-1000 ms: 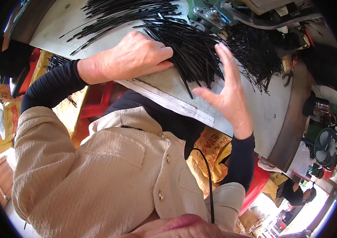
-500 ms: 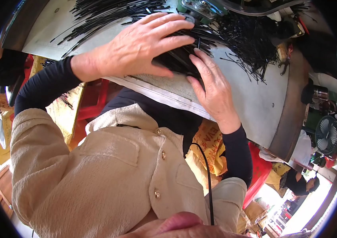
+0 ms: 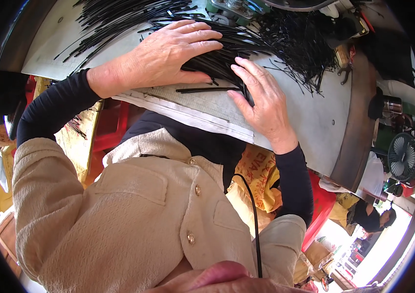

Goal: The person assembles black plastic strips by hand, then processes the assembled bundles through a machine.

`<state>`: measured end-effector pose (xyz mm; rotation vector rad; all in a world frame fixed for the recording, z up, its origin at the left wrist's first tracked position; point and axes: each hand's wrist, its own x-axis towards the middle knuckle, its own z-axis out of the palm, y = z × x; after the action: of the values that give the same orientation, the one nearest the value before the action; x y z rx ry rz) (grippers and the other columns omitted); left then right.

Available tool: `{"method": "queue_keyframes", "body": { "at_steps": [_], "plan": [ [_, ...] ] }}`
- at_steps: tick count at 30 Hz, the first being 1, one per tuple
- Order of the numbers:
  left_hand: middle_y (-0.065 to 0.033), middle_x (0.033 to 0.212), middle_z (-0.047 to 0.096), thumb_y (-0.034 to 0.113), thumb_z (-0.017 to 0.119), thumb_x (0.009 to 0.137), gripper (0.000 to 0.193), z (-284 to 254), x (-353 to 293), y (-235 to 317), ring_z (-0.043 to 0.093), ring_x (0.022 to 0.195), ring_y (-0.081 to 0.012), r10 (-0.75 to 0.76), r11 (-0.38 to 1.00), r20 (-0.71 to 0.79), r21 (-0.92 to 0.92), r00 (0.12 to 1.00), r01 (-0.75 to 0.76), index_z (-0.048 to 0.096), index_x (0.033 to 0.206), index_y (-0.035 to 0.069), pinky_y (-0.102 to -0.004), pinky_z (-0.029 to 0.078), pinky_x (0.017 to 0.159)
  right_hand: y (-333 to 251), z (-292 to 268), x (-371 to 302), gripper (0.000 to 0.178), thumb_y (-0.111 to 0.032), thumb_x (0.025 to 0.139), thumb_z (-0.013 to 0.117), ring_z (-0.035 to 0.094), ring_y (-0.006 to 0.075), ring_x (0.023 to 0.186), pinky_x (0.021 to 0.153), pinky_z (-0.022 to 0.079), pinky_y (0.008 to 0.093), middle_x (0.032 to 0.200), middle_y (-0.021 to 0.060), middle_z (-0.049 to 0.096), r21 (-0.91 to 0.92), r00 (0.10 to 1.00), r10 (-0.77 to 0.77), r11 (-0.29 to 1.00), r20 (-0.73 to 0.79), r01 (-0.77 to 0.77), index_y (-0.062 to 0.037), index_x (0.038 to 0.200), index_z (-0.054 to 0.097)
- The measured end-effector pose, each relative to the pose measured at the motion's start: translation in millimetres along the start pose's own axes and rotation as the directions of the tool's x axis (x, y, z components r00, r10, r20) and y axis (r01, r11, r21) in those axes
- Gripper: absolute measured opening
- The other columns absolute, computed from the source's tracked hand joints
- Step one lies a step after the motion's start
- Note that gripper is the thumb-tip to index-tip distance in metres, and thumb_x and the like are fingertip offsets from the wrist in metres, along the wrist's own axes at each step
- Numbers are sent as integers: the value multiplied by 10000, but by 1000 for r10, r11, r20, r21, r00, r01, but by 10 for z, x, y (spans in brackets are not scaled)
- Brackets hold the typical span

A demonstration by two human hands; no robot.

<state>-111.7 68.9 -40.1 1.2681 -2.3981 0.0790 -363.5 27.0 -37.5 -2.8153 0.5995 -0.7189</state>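
A bundle of thin black strips (image 3: 206, 62) lies on the pale tabletop; I cannot tell exactly what they are. My left hand (image 3: 168, 52) rests over the bundle from the left, fingers stretched and thumb apart along its near side. At the bundle's right end is my right hand (image 3: 264, 100), its thumb and fingers apart and fingertips by the strip ends. What lies under its palm is partly hidden. A few loose strips (image 3: 205, 90) lie nearer to me, between the hands.
More long strips (image 3: 119, 17) fan out at the far left. A tangled black heap (image 3: 297, 49) lies at the far right beside a green machine (image 3: 234, 10). A wrench-like tool (image 3: 345, 73) sits near the right edge. Beyond stand a fan (image 3: 403, 156) and another person (image 3: 371, 217).
My left hand has shifted slightly left and my right hand slightly down, widening the gap between them. Loose strips now show on the near side of the bundle.
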Motion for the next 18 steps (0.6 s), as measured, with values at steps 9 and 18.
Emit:
{"method": "queue_keyframes", "body": {
  "at_steps": [9,18],
  "plan": [
    [-96,1349,482,320,716,769,553,-54,-38,-6,424,1268,-291,-12,993,16,-120,1000,14,544,1238,81,-410,340,1071,140,-49,73,579,-372,809,665,482,300,1187,1035,351,436,1295,112,511,-42,998,24,999,-59,-26,-84,1285,503],
    [-157,1329,473,456,732,723,722,-52,21,-135,430,1243,-340,-39,999,-15,5,999,39,495,1276,57,-421,339,1062,184,-4,202,610,-358,815,666,466,317,1202,1053,309,445,1285,146,512,-13,998,56,998,9,-56,-61,1311,470]
  ]
}}
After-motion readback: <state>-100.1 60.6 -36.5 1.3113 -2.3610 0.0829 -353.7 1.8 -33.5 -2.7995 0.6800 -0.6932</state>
